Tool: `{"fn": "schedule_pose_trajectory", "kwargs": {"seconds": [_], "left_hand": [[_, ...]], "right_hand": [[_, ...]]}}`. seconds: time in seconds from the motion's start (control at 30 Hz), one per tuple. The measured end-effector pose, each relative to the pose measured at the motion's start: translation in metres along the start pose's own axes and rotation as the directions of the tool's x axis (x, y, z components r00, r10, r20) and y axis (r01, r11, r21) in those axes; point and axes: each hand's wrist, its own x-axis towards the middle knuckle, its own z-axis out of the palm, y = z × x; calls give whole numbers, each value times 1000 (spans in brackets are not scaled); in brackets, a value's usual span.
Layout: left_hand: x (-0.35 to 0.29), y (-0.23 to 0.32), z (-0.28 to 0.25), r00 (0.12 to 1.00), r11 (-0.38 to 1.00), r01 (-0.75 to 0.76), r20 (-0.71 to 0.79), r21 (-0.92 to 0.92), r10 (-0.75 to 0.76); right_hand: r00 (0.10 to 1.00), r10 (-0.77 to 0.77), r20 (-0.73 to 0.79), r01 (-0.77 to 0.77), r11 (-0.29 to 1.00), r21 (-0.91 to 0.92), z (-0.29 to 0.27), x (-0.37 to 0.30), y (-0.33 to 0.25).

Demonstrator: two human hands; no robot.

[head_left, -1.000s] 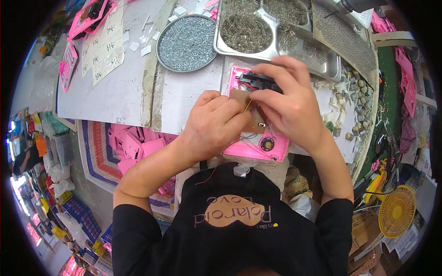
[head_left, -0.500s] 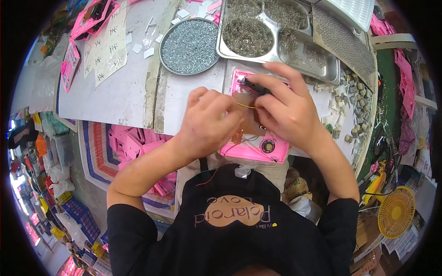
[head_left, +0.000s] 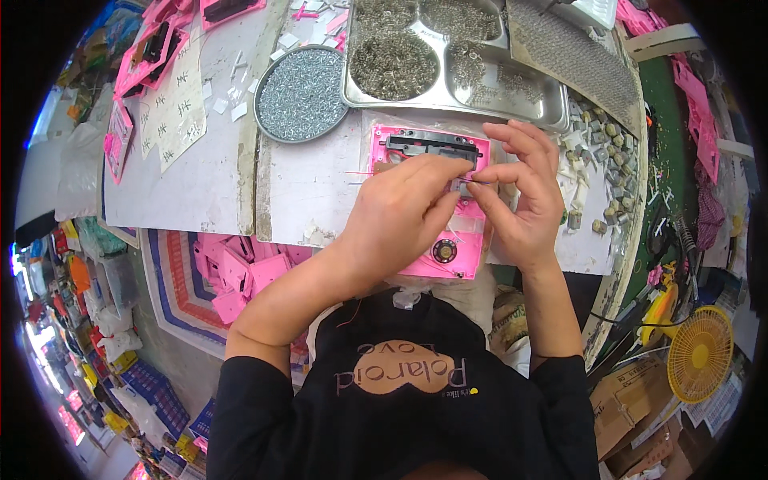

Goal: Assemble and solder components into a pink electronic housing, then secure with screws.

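A pink plastic casing (head_left: 470, 264) lies in front of me at the table edge, with a round speaker (head_left: 444, 251) in its near part. Along its far side sits a long black part (head_left: 432, 144). Over the middle of the casing, my left hand (head_left: 404, 200) has thumb and forefinger closed together, hiding much beneath it. My right hand (head_left: 524, 192) pinches a thin dark wire (head_left: 485, 182) between thumb and forefinger, its other fingers raised. The two hands' fingertips nearly meet at this wire. Thin wire ends (head_left: 358, 173) stick out left of my left hand.
Beyond the casing stand a round tray of small screws (head_left: 302, 94) and a metal tray (head_left: 460, 102) of springs. Small metal pieces (head_left: 612, 172) lie at right. Pink casings (head_left: 244, 272) fill a striped bag below left. A yellow fan (head_left: 701, 354) stands lower right.
The brown board and yellow wire between my hands have gone from plain sight. My right hand has moved off the black part, now exposed along the casing's far side. My left hand has reached farther right.
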Motion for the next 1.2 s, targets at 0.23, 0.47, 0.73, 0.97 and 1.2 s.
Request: {"fn": "schedule_pose_trajectory", "kwargs": {"seconds": [0.23, 0.47, 0.73, 0.97, 1.2], "left_hand": [[5, -3, -1, 919, 845, 394, 121, -362, -376], [1, -14, 1, 973, 944, 229, 54, -239, -223], [8, -12, 7, 995, 988, -98, -11, 117, 100], [15, -8, 15, 987, 931, -157, 26, 331, 157], [11, -14, 20, 994, 941, -107, 32, 320, 103]], "right_hand": [[994, 107, 34, -112, 975, 192, 2, 0, 4], [1000, -9, -20, 4, 976, -219, -36, -20, -12], [304, 696, -651, -308, 718, 624, -264, -172, 72], [377, 601, -705, -328, 798, 505, -364, -189, 144], [172, 162, -972, -247, 962, 117, -343, -218, 59]]}}
